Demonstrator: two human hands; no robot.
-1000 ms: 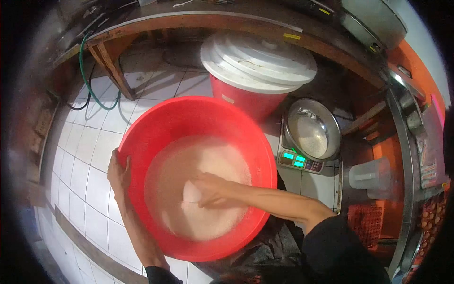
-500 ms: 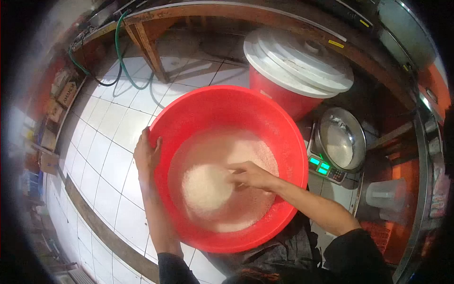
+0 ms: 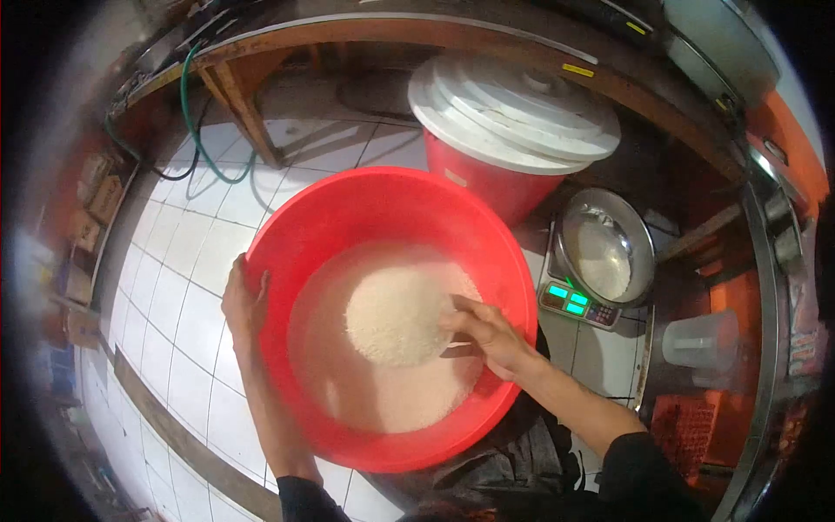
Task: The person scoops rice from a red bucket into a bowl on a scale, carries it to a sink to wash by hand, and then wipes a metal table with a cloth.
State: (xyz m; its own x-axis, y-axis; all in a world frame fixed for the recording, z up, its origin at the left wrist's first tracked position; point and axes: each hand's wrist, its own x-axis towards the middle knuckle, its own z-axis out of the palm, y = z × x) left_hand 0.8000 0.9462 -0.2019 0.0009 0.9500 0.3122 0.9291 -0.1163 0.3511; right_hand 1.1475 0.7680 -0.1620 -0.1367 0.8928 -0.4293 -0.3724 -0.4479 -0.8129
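A large red basin (image 3: 304, 213) holds a layer of pale, fine, crumb-like grain (image 3: 383, 409). My left hand (image 3: 246, 300) is closed over the basin's left rim, thumb on the inner side. Inside the basin, my right hand (image 3: 489, 335) has its fingers curled at the right edge of a round, shallow container heaped with the same pale grain (image 3: 396, 313). The heap hides most of this container, so whether it is a bowl or a sieve cannot be made out. It casts a shadow on the grain below.
A red bin with a white lid (image 3: 522, 117) stands behind the basin. To the right, a steel bowl (image 3: 639, 248) sits on a digital scale (image 3: 565, 300) with lit green displays. Further right is a clear plastic jug (image 3: 700, 339). A wooden table (image 3: 391, 30) spans the back.
My right hand and the heaped round container have moved up and right within the basin. The whole view has shifted slightly; my left hand keeps its place on the rim.
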